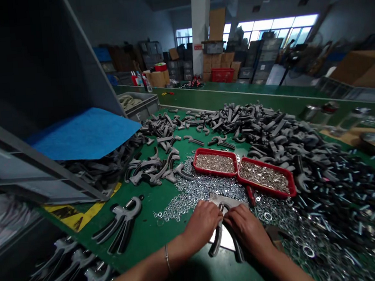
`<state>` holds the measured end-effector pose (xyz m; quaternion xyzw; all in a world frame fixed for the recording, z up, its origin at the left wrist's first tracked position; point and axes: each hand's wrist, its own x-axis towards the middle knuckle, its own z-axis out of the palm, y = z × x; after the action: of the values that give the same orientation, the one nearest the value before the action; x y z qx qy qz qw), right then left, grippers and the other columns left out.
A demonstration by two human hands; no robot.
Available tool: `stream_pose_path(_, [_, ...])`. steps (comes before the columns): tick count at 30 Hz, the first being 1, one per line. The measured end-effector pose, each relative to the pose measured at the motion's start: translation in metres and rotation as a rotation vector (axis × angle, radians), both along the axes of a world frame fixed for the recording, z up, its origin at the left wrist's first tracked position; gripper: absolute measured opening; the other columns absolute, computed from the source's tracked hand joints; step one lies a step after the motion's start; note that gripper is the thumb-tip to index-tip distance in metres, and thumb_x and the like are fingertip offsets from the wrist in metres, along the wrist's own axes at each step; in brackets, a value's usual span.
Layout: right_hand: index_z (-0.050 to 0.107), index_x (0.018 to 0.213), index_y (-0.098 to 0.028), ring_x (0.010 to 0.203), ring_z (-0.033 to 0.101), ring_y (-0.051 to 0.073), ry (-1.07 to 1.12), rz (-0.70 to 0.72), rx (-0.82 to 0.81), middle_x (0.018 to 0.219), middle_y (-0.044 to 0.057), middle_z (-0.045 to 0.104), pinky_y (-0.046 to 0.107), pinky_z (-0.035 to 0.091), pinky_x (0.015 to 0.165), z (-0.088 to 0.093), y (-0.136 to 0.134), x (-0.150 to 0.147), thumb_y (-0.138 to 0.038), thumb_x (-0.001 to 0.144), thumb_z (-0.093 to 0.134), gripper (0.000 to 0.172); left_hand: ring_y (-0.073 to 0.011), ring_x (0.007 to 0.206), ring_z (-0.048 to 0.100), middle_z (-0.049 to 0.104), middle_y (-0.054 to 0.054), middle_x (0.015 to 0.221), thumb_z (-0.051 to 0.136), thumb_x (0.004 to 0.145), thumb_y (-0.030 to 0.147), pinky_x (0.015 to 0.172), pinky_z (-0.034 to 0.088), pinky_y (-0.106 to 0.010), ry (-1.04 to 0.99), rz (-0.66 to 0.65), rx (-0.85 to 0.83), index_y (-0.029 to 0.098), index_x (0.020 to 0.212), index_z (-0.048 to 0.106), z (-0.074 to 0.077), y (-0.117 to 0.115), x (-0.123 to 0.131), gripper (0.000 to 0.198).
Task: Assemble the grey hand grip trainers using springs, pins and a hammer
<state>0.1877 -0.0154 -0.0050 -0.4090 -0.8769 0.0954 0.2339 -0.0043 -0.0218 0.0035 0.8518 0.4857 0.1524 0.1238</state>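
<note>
A grey hand grip strengthener with dark handle inserts lies between my hands, its two handles pointing toward me. My left hand is closed at the strengthener's upper left side. On the opposite side my right hand has its fingers bent against the upper part; whether they pinch a small part is hidden. Beneath is a pale metal plate. Just beyond stand two red trays, one with tiny metal pieces, the other with small metal pins. Assembled hand grip strengtheners rest to the left.
Loose metal rings spread around the trays. Grey handle parts are heaped behind, and black parts with bolts at right. A grey crate wall with a blue sheet bounds the left. More finished strengtheners sit lower left.
</note>
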Motion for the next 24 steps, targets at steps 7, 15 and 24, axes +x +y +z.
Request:
stream_pose_path(7, [0.063, 0.089, -0.018, 0.082, 0.057, 0.022, -0.046, -0.006, 0.067, 0.085, 0.007, 0.064, 0.035, 0.050, 0.073, -0.006, -0.007, -0.002, -0.017, 0.099, 0.048, 0.018, -0.0218, 0.090, 0.055, 0.065, -0.004, 0.095, 0.042, 0.103, 0.024, 0.087, 0.040, -0.039, -0.040, -0.067, 0.159, 0.016, 0.098, 0.062, -0.020, -0.004, -0.002, 0.022])
stream_pose_path(15, [0.064, 0.092, -0.015, 0.084, 0.058, 0.024, -0.048, -0.051, 0.107, 0.087, 0.011, 0.065, 0.040, 0.053, 0.076, -0.012, -0.011, -0.007, -0.016, 0.099, 0.046, 0.019, -0.0241, 0.089, 0.056, 0.063, -0.009, 0.090, 0.038, 0.102, 0.019, 0.084, 0.043, -0.042, 0.116, -0.121, 0.227, 0.014, 0.094, 0.063, -0.016, 0.001, -0.001, 0.027])
stream_pose_path(24, [0.052, 0.137, -0.015, 0.107, 0.060, 0.028, -0.148, 0.151, 0.107, 0.129, 0.016, 0.065, 0.042, 0.058, 0.088, -0.001, -0.026, 0.015, -0.005, 0.093, 0.045, 0.046, -0.0214, 0.099, 0.058, 0.066, -0.006, 0.106, 0.041, 0.103, 0.024, 0.089, 0.044, -0.037, 0.000, -0.104, 0.150, 0.018, 0.110, 0.063, -0.010, -0.009, -0.009, 0.024])
